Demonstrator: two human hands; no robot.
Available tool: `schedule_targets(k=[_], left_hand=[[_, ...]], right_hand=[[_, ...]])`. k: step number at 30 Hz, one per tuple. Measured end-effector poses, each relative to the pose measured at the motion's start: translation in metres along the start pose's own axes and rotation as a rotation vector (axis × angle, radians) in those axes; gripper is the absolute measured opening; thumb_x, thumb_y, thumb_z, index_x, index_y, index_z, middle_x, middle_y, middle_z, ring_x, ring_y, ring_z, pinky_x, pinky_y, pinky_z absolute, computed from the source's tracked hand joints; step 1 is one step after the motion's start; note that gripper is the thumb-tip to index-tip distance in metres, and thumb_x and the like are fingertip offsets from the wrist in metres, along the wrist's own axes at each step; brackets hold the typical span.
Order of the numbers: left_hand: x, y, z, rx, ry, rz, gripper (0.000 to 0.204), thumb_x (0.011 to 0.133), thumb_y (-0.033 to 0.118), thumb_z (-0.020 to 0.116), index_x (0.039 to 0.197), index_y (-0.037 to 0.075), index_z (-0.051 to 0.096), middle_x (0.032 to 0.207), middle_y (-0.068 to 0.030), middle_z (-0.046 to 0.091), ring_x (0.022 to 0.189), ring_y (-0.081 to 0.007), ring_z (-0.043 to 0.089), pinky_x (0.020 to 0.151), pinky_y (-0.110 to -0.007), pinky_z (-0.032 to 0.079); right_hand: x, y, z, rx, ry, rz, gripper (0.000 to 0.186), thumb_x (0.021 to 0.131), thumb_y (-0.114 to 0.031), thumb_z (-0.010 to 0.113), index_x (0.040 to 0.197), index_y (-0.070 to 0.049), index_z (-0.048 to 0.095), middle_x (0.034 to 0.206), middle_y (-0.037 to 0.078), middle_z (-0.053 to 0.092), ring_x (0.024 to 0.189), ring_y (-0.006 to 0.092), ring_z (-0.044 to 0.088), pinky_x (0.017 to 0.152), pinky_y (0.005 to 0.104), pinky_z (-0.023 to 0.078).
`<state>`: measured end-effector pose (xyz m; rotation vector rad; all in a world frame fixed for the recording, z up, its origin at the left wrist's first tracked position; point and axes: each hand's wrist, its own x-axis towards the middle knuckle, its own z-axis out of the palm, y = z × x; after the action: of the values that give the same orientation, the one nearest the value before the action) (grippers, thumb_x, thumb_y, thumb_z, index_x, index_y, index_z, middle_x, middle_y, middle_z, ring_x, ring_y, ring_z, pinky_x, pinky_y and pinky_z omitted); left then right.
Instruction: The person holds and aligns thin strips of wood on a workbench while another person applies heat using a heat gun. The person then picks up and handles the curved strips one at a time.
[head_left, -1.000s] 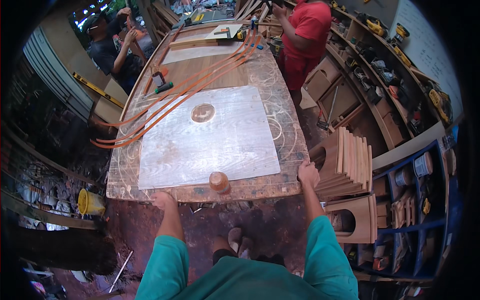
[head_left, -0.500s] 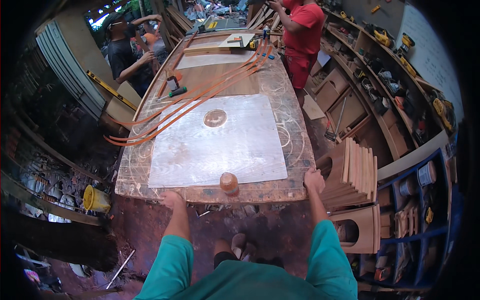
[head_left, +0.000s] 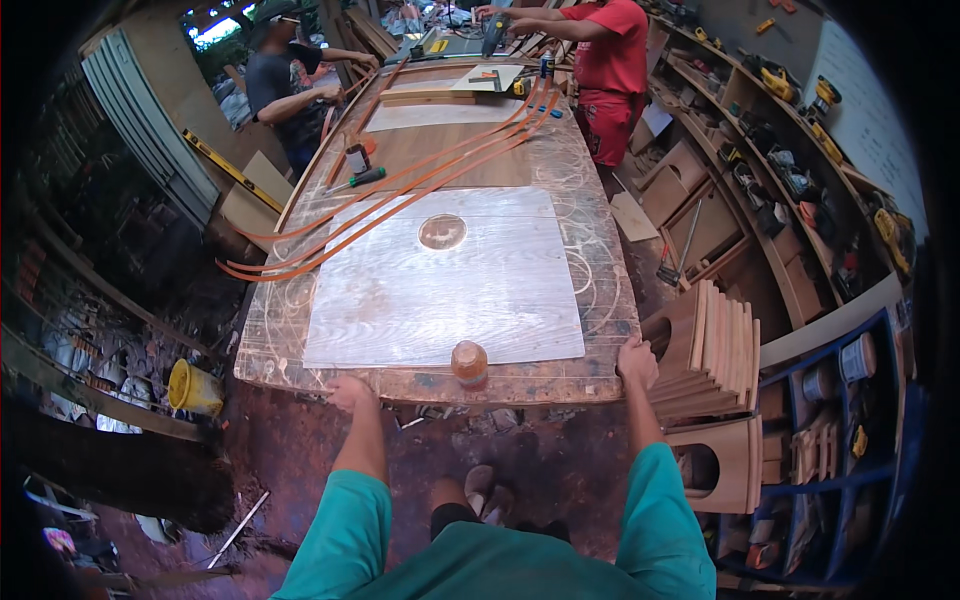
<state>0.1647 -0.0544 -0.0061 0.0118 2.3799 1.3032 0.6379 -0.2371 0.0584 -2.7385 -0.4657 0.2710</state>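
The right hand point(head_left: 637, 363) is closed around the near right corner of a worn wooden table point(head_left: 612, 325), which stretches away in front of both hands. The left hand point(head_left: 352, 392) touches the near edge of the same table, toward its left end; its fingertips are hard to make out, so whether it grips or merely rests there cannot be told. Between the hands, close to that edge, stands a brownish jar point(head_left: 469, 365), nearer the left hand than the right. Just beyond the jar lies a whitish sheet point(head_left: 450, 290) with a round brown patch point(head_left: 442, 232) in its far half. Ahead of the left hand, long orange-brown strips point(head_left: 270, 278) run across the sheet's far left corner, and past them lies a green-handled screwdriver point(head_left: 370, 175) near a dark bottle point(head_left: 357, 158). Just right of the right hand, a stack of wooden panels point(head_left: 705, 350) leans in a row. Well beyond the hands, a co-worker in red point(head_left: 612, 50) stands on the right and a co-worker in dark clothing point(head_left: 280, 90) on the left.
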Motion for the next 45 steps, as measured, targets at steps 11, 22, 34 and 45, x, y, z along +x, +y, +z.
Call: schedule_targets(k=[11,22,34,45], left_hand=[[0.001,-0.004,0.001,0.025,-0.012,0.012,0.067,0.092,0.047,0.036,0.121,-0.012,0.048,0.115,-0.036,0.056,0.11,-0.0485,0.054,0.096,-0.054,0.04],[-0.01,0.004,-0.005,0.004,-0.003,0.0,0.065,0.093,0.047,0.035,0.123,-0.009,0.048,0.117,-0.0344,0.055,0.112,-0.0464,0.054,0.098,-0.052,0.041],[-0.004,0.001,0.0,0.008,0.0,-0.001,0.066,0.093,0.047,0.035,0.123,-0.009,0.048,0.117,-0.0338,0.056,0.111,-0.0466,0.054,0.097,-0.052,0.041],[-0.007,0.002,-0.002,0.014,0.022,-0.001,0.067,0.092,0.049,0.034,0.121,-0.009,0.049,0.116,-0.0342,0.056,0.11,-0.0474,0.055,0.096,-0.053,0.041]], right_hand=[[0.0,0.002,0.0,-0.005,-0.005,0.022,0.058,0.094,-0.048,0.03,0.115,-0.002,0.058,0.107,0.024,0.065,0.105,0.039,0.061,0.09,0.049,0.045],[0.005,0.005,0.006,-0.021,0.004,0.023,0.058,0.094,-0.048,0.03,0.114,-0.002,0.059,0.107,0.023,0.066,0.105,0.0382,0.061,0.089,0.0488,0.046],[0.006,0.006,0.007,-0.016,0.025,0.015,0.056,0.094,-0.047,0.031,0.111,-0.002,0.06,0.104,0.023,0.066,0.102,0.0389,0.062,0.088,0.049,0.046],[0.003,0.004,0.006,-0.009,0.028,0.019,0.055,0.094,-0.046,0.031,0.112,-0.002,0.06,0.104,0.024,0.066,0.103,0.0391,0.062,0.089,0.0488,0.046]])
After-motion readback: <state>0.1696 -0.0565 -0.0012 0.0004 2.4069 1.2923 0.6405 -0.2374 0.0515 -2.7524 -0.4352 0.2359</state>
